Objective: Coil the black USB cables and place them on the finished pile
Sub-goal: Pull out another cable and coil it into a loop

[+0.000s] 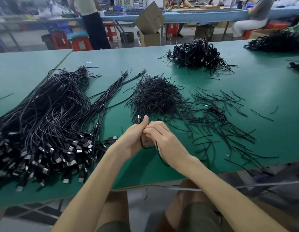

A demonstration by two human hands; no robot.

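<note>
Both my hands meet over the green table [246, 91], working one black USB cable [146, 147]. My left hand [134, 136] grips the cable with its plug sticking up past the thumb. My right hand [163, 139] pinches the same cable, and a loop hangs below toward the table's front edge. A large heap of uncoiled black USB cables [49, 124] lies at the left, plugs toward me. The pile of coiled cables [198, 54] sits at the far right of centre. One coiled cable [218, 113] lies alone to the right.
A mound of short black twist ties [156, 96] lies just beyond my hands, with loose ties [229, 131] scattered to the right. Another cable pile [277, 41] sits at the far right corner. People, red stools and cardboard boxes stand behind the table.
</note>
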